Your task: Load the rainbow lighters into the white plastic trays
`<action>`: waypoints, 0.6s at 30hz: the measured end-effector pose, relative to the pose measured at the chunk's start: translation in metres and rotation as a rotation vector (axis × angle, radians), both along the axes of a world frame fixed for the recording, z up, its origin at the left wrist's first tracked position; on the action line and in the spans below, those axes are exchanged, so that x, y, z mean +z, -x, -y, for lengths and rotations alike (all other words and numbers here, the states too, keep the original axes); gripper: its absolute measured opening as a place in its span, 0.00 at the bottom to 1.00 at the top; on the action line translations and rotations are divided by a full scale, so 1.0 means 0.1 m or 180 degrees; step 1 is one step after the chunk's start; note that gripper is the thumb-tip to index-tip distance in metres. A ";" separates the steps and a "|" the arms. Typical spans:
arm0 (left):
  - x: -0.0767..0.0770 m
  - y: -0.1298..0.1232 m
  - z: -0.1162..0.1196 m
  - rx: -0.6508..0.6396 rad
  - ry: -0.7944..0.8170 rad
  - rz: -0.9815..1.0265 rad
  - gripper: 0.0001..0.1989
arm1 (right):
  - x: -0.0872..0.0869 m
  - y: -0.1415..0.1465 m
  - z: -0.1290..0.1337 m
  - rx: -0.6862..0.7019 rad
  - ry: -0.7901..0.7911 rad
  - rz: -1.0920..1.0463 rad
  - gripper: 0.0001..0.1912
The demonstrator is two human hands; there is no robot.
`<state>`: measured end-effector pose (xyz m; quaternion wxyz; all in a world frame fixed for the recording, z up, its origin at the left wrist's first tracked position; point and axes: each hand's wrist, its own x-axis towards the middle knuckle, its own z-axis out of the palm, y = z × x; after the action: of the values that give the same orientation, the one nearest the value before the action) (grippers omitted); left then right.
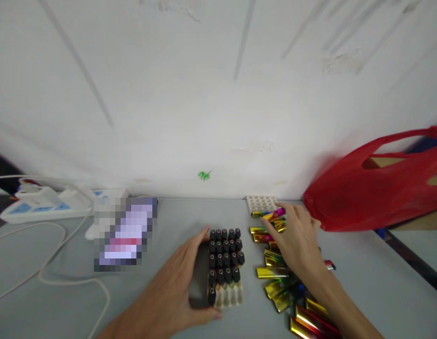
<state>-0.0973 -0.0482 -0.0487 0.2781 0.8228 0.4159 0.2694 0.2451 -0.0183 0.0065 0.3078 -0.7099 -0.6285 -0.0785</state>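
Note:
My left hand (176, 282) curves around the left side of a pale tray (229, 297), with fingers at its far corner and the thumb by its near edge. Rows of black-topped pieces (226, 259) stand upright in the tray, each with a small ring on top. Most of the front row is bare slots, with one black piece at its left end. To the right, my right hand (297, 235) is closed over a shiny gold-and-pink piece (274, 215), at the far end of a loose pile of shiny gold, red and green pieces (274, 273).
A white perforated tray (261, 203) lies by the wall behind the pile. The red plastic bag (373, 188) stands at the right. On the left are a blurred-out phone (128, 233), a white power strip (45, 206) and loose white cables (65, 235).

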 end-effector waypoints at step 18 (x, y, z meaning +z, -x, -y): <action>0.10 -0.02 -0.01 -0.0061 0.0027 -0.0051 0.78 | 0.34 0.45 0.58 0.0409 0.1148 -0.6108 0.30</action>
<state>-0.0957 -0.0470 -0.0389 0.2809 0.8277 0.4114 0.2584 0.2005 -0.0763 0.0404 0.5789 -0.4732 -0.1512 0.6466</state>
